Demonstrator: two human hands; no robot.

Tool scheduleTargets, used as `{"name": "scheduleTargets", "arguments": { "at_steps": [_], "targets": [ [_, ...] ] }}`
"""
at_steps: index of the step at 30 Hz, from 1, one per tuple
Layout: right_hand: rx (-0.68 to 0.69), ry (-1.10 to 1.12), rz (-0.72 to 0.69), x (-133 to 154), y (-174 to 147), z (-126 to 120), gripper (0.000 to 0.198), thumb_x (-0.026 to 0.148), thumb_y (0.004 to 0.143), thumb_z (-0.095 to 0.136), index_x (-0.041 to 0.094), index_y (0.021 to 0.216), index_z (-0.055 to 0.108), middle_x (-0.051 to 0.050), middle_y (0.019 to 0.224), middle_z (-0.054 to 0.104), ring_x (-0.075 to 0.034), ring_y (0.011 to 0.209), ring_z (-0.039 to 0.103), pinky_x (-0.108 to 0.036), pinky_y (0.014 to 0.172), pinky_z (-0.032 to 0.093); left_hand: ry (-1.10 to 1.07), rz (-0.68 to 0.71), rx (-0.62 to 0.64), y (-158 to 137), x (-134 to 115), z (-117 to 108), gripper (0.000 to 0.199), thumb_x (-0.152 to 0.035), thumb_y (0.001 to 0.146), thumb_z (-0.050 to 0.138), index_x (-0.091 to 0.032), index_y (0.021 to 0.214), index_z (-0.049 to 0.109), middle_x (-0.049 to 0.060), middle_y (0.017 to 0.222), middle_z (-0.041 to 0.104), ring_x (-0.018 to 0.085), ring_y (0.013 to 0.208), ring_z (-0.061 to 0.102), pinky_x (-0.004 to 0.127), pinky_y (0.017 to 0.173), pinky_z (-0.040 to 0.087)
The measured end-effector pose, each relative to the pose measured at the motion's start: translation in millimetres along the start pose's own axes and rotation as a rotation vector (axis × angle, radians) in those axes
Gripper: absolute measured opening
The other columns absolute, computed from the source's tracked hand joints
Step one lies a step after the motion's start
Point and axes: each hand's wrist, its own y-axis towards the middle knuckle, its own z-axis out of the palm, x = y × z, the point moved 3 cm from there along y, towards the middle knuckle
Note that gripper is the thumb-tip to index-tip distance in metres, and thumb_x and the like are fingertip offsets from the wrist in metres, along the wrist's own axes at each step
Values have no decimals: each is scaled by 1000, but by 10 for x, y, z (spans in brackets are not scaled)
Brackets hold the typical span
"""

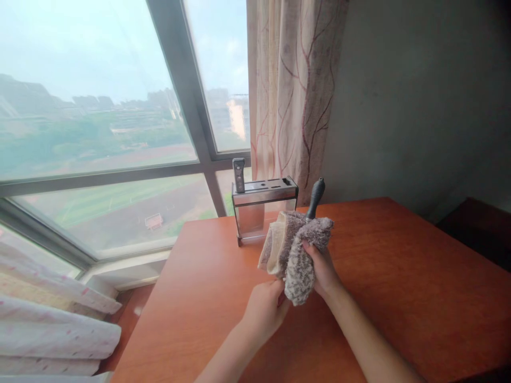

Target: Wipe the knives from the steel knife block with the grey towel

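Observation:
A fluffy grey-and-cream towel (301, 266) is bunched in front of me above the table. From its top sticks out the dark grey ribbed handle (316, 198) of a tool, whose other end the towel hides. My right hand (321, 266) grips the towel from the right, thumb pressed on the cloth. Against the towel's lower left edge, my left hand (265, 306) is closed, and what its fingers hold is hidden. Just beyond the towel stands a clear-sided knife block (265, 198), with one grey handle (239, 175) upright in its left end.
The reddish-brown wooden table (399, 276) spreads under my hands, its far edge close behind the knife block. A large framed window (99, 127) lies to the left. Patterned curtains (295, 80) hang behind the table, and another curtain (51, 335) is at the lower left.

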Motion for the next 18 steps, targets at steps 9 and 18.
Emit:
{"name": "scheduleTargets", "arguments": {
  "at_steps": [9,18],
  "targets": [
    [-47,82,20,24,49,-56,41,41,62,76,23,95,61,1,84,72,-22,82,66,-30,69,52,-379,51,112,17,-121,-56,21,-1,71,45,-16,77,60,1,67,61,12,61,57,19,58,41],
    [94,-117,61,-133,-102,79,36,42,63,75,19,90,65,-3,81,72,-23,76,66,-32,67,51,-125,-31,-302,37,11,-128,19,-13,64,60,-17,51,47,-2,49,48,11,50,44,22,51,31]
  ]
}}
